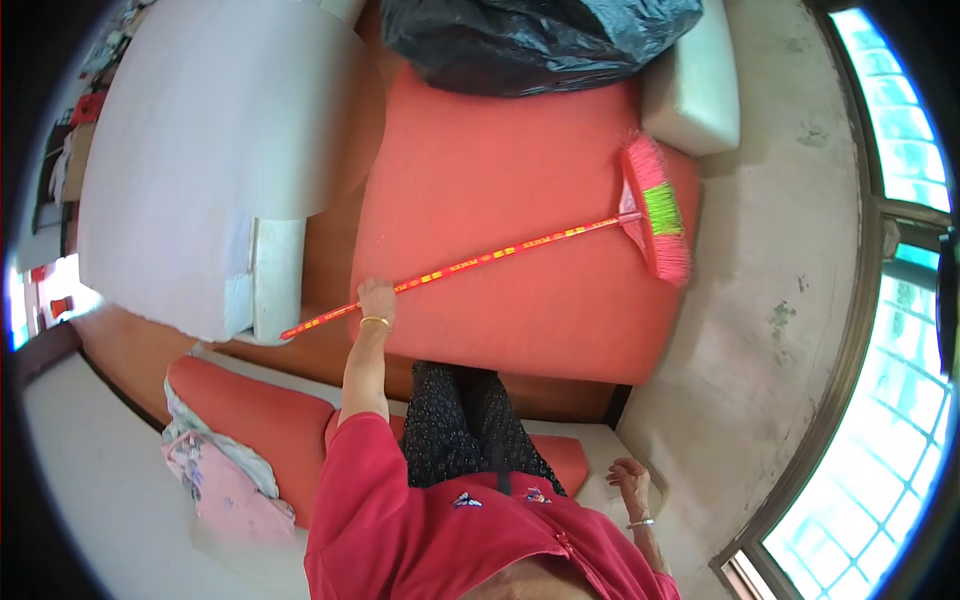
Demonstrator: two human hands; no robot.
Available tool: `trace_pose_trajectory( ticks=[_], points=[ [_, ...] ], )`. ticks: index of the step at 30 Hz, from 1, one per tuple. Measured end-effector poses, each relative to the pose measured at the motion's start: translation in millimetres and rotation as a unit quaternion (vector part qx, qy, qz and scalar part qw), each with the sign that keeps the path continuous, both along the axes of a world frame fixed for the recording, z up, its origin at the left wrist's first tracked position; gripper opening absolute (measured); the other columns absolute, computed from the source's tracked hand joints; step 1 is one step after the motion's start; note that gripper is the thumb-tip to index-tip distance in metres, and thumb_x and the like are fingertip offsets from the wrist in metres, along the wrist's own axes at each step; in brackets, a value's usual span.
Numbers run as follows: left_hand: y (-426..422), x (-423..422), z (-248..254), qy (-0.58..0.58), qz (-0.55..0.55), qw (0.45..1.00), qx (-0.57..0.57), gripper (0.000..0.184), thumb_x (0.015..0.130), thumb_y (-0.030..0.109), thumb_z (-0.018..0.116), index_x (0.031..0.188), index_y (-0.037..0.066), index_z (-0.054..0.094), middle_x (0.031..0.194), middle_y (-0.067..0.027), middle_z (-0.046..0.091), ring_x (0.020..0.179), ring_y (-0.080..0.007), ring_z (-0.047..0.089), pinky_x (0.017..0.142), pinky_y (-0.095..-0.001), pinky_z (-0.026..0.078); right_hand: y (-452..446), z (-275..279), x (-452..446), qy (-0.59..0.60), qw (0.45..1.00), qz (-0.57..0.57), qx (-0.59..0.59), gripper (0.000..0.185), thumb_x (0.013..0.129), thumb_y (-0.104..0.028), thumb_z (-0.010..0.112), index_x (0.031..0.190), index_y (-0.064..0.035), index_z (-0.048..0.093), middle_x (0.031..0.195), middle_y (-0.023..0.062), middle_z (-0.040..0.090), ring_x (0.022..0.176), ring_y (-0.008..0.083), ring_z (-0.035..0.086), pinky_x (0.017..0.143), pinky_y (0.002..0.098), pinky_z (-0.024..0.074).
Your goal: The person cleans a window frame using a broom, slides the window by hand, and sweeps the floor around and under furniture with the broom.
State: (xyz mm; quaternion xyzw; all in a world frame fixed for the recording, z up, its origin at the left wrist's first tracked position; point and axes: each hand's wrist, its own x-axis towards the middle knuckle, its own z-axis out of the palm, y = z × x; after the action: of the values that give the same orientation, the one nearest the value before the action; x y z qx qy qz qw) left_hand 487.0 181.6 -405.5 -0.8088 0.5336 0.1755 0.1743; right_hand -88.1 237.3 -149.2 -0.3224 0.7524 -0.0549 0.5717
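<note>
The broom (480,262) is over the red seat (490,170), with its pink and green brush (660,210) near the wall (775,220). The left hand (376,300) is wrapped around the stick, close to its far end. The right hand (628,482) is down by the person's side, fingers bent; I cannot tell if the tips meet. A big black bag (540,50) sits at the back of the seat. A pink cloth (235,485) lies off to the left.
</note>
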Motion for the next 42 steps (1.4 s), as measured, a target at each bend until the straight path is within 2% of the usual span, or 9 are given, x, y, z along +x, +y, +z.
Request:
trace_pose_trajectory(
  ticks=[8,15,20,22,25,32,34,38,42],
  points=[
    [58.3,-15.4,34.6,0.166,0.135,0.977,-0.003,0.031,0.079,0.019,0.050,0.109,0.010,0.049,0.106,-0.0172,0.053,0.098,-0.0365,0.054,0.083,-0.0536,0.041,-17.9,-31.7,1.5,-0.042,0.995,-0.080,0.036,0.023,0.079,-0.014,0.058,0.093,0.0043,0.056,0.077,0.0148,0.061,0.061,0.0239,0.063,0.054,0.0321,0.0535],
    [103.8,5.4,36.1,0.080,0.166,0.981,0.055,0.028,0.081,0.015,0.047,0.107,0.006,0.045,0.111,-0.0142,0.049,0.106,-0.0352,0.047,0.084,-0.0527,0.039,-46.4,-30.0,52.9,-0.081,0.993,0.048,-0.072,0.017,0.084,-0.019,0.057,0.087,-0.0015,0.057,0.071,0.0046,0.059,0.064,0.0123,0.056,0.059,0.0260,0.0470],
    [112.3,33.3,18.7,0.002,0.121,0.989,0.087,0.025,0.080,0.018,0.049,0.103,0.009,0.049,0.110,-0.0124,0.050,0.104,-0.0322,0.047,0.081,-0.0542,0.039,-4.0,-20.5,86.9,-0.079,0.988,-0.117,-0.059,0.013,0.081,-0.013,0.057,0.087,-0.0014,0.058,0.073,0.0047,0.061,0.063,0.0128,0.059,0.057,0.0243,0.0481],
    [111.9,55.0,19.1,0.057,-0.055,0.988,0.135,0.022,0.078,0.022,0.054,0.095,0.008,0.053,0.106,-0.0127,0.054,0.100,-0.0324,0.050,0.077,-0.0513,0.042,25.5,-15.7,105.5,-0.016,0.990,-0.137,-0.030,0.015,0.081,-0.013,0.056,0.088,0.0007,0.059,0.073,0.0071,0.062,0.062,0.0142,0.059,0.055,0.0255,0.0486],
    [115.7,72.7,19.1,0.173,-0.016,0.978,0.119,0.020,0.076,0.024,0.057,0.086,0.007,0.055,0.097,-0.0128,0.059,0.090,-0.0317,0.056,0.072,-0.0475,0.043,75.1,-7.8,138.1,0.033,0.981,-0.190,0.036,0.019,0.081,-0.013,0.056,0.090,0.0034,0.059,0.074,0.0106,0.062,0.060,0.0172,0.061,0.053,0.0280,0.0502],
    [86.3,134.1,157.1,0.398,-0.075,0.905,0.128,0.021,0.079,0.025,0.056,0.079,0.005,0.050,0.063,-0.0100,0.055,0.060,-0.0239,0.056,0.056,-0.0369,0.045,173.5,-30.1,243.9,-0.027,0.972,-0.213,0.095,0.024,0.082,-0.016,0.054,0.093,0.0054,0.057,0.079,0.0159,0.063,0.067,0.0230,0.064,0.056,0.0319,0.0535],
    [88.4,150.6,199.0,0.548,0.160,0.793,0.212,0.022,0.082,0.025,0.055,0.075,0.007,0.046,0.058,-0.0041,0.049,0.048,-0.0140,0.049,0.044,-0.0282,0.041,163.2,-8.9,292.8,0.002,0.984,-0.159,0.077,0.024,0.083,-0.017,0.052,0.092,0.0043,0.058,0.078,0.0141,0.063,0.067,0.0226,0.064,0.057,0.0309,0.0535],
    [90.2,158.0,265.2,0.586,0.258,0.725,0.252,0.024,0.086,0.026,0.054,0.074,0.009,0.043,0.058,-0.0004,0.045,0.042,-0.0083,0.042,0.037,-0.0223,0.033,151.0,-9.0,343.1,-0.016,0.997,-0.078,-0.024,0.021,0.080,-0.016,0.053,0.086,0.0024,0.060,0.074,0.0114,0.063,0.064,0.0213,0.063,0.056,0.0309,0.0513],
    [102.3,179.7,273.4,0.536,0.180,0.788,0.242,0.031,0.089,0.032,0.050,0.069,0.009,0.044,0.051,0.0001,0.043,0.041,-0.0082,0.042,0.037,-0.0236,0.032,141.5,-10.8,382.5,-0.095,0.986,-0.097,-0.095,0.014,0.077,-0.011,0.053,0.083,0.0007,0.059,0.075,0.0104,0.062,0.064,0.0201,0.059,0.058,0.0322,0.0492]
  ],
)
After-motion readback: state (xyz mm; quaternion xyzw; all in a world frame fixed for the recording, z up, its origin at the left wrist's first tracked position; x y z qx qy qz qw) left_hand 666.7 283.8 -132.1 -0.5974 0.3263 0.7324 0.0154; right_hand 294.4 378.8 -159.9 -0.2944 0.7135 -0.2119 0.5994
